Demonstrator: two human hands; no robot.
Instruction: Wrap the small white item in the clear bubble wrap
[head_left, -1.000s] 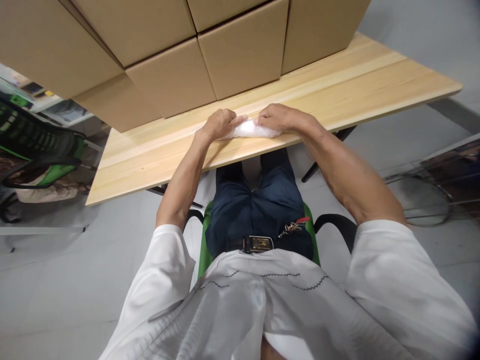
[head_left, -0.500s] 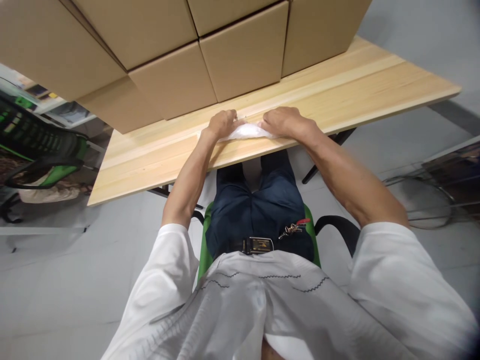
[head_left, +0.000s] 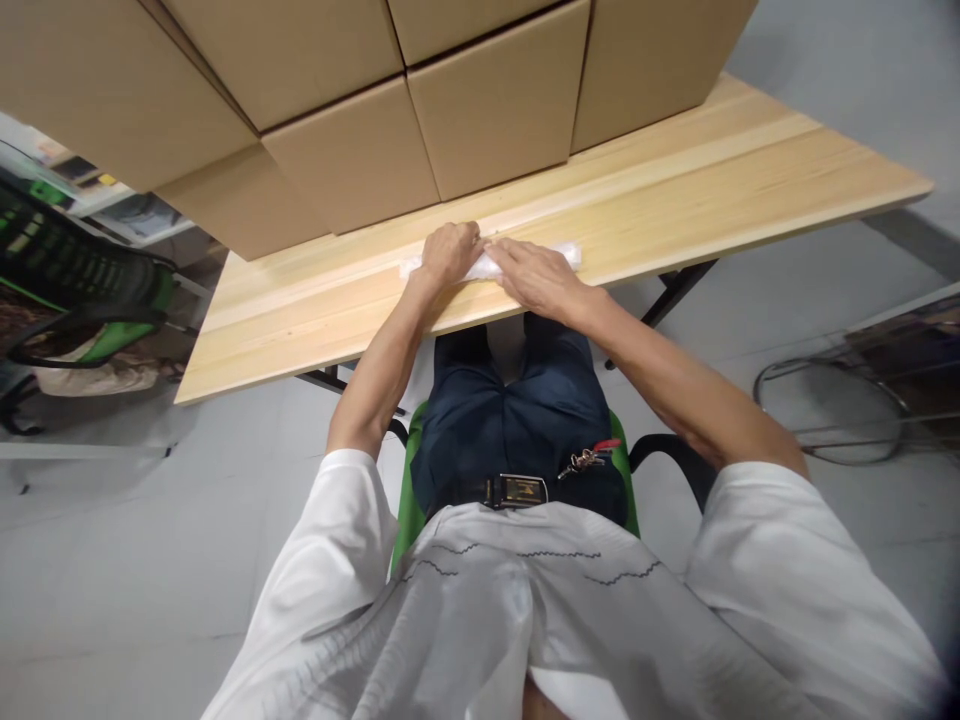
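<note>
Boxes [head_left: 499, 110]: several, brown cardboard, stacked at the far left and centre; exact count unclear.
Counter [head_left: 292, 345]: one, pale wood, under boxes and roll.
White roll [head_left: 568, 256]: one, lying near the counter's near edge, ends showing left and right of the hands.
Right hand [head_left: 536, 277]: mostly opened out, fingers extended over the roll, tips just beside the left hand.
Left hand [head_left: 450, 252]: fingers curled over the roll; cannot tell how tightly.
Belt buckle [head_left: 524, 490]: one, gold mark too small to read.
</note>
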